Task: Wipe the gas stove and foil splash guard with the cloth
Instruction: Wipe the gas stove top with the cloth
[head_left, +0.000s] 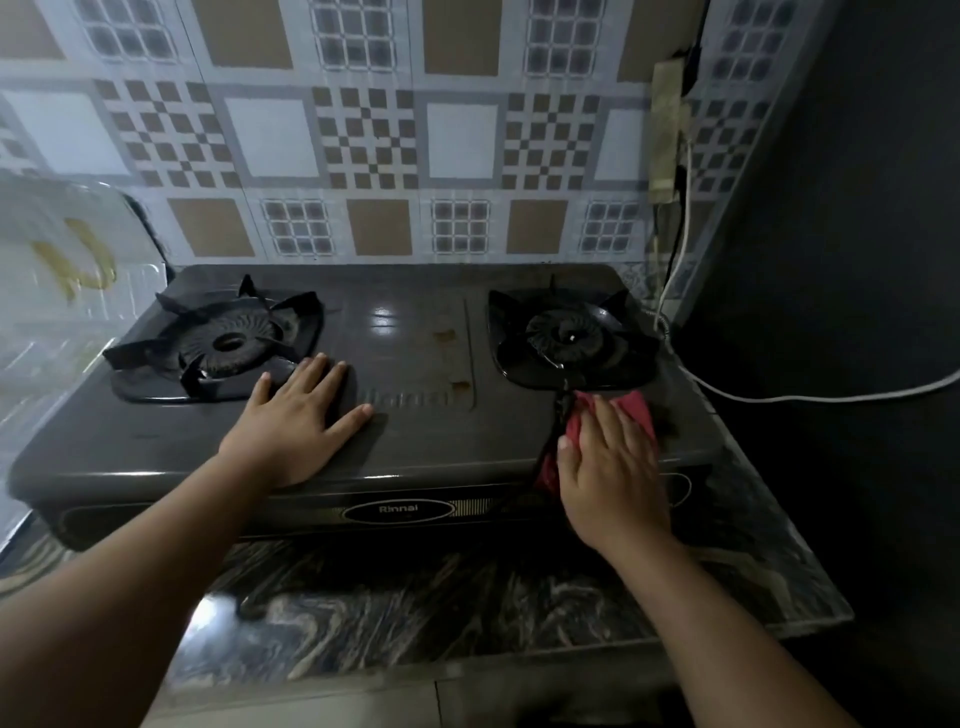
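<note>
Gas stove (415, 332) stands on the table (415, 613), toward its back edge. Left hand (296, 415) lies flat on the stove top, fingers spread, just beside the left burner (223, 343). Right hand (608, 467), fingers straight, presses the red cloth (636, 408) onto the stove's front right, just before the right burner (571, 338). Foil splash guard (62, 291) stands upright at the table's left edge.

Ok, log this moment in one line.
right hand: flat on red cloth, before right burner | left hand: flat on dark metal gas stove, beside left burner
</note>
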